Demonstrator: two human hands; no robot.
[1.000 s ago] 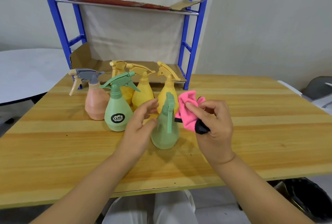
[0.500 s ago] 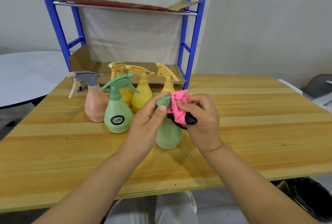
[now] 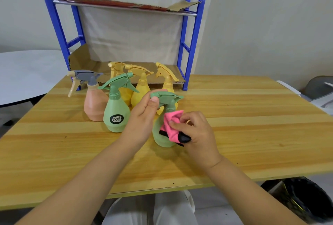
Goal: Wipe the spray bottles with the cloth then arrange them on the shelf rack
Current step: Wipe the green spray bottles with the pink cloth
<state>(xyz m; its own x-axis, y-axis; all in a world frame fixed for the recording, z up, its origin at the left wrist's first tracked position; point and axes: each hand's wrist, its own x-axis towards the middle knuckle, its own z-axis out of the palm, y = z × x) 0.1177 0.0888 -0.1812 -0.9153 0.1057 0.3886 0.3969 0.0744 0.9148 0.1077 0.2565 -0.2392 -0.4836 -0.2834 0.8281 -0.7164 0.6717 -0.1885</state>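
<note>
A person's two bare arms reach over a wooden table (image 3: pixel 234 134). The left hand (image 3: pixel 144 116) pinches the trigger head of a pale green bottle (image 3: pixel 160 134) between thumb and fingers, steadying it upright on the table. The right hand (image 3: pixel 196 131) is closed around a bunched pink cloth (image 3: pixel 172 125) with black edging, pressed against the bottle's neck and body. The bottle looks matte and opaque, pear-shaped, with a darker green sprayer; whether it holds liquid cannot be told.

Just behind and to the left stands a second green bottle (image 3: pixel 116 114) bearing a dark oval label. Left of that is a peach bottle (image 3: pixel 94 105) with a grey sprayer and cream trigger. Three yellow bottles (image 3: pixel 140 95) stand clustered behind, partly hidden. All are opaque, so their contents cannot be seen.

At the table's far edge stands a blue metal rack (image 3: pixel 189 50). Flattened cardboard (image 3: pixel 82 57) lines its lower and upper shelves; no bottles rest on it. A black bin (image 3: pixel 306 201) sits below the table at right.
</note>
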